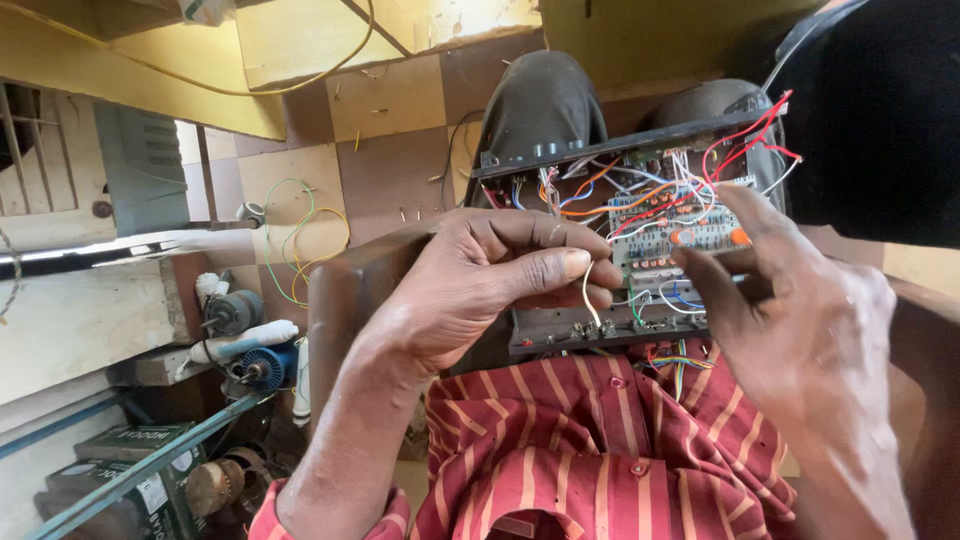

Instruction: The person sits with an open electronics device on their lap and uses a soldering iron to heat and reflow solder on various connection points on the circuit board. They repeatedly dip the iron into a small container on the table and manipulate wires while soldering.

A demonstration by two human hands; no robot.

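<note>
- Head view: an opened black electronics chassis [600,330] with an exposed circuit board is seen resting on the lap, propped against the dark-trousered knees [545,100].
- Left hand [490,275] is placed on the left part of the chassis; its fingers are curled narrow, and a thin pale yellow wire [588,292] is pinched between thumb and forefinger.
- The pale wire is seen running down from the fingertips to the row of small terminals on the chassis's near edge.
- Right hand [800,320] is held at the right side of the chassis, fingers partly spread; the forefinger is extended onto the pale circuit board [665,235] beside two round orange components [738,236]. Whether anything is gripped in this hand cannot be told.
- A tangle of red, orange, white and blue wires [700,175] is noted over the board, with red leads looping up past the far right corner.
- A red shirt with thin yellow stripes [580,450] is seen below the chassis, and a dark brown wooden armrest [345,290] lies just left of the left hand.
- On the floor to the left, a blue and white electric motor [255,365], loose green and yellow wire loops [295,235] and green boxes [120,470] are recorded, well apart from the hands.
</note>
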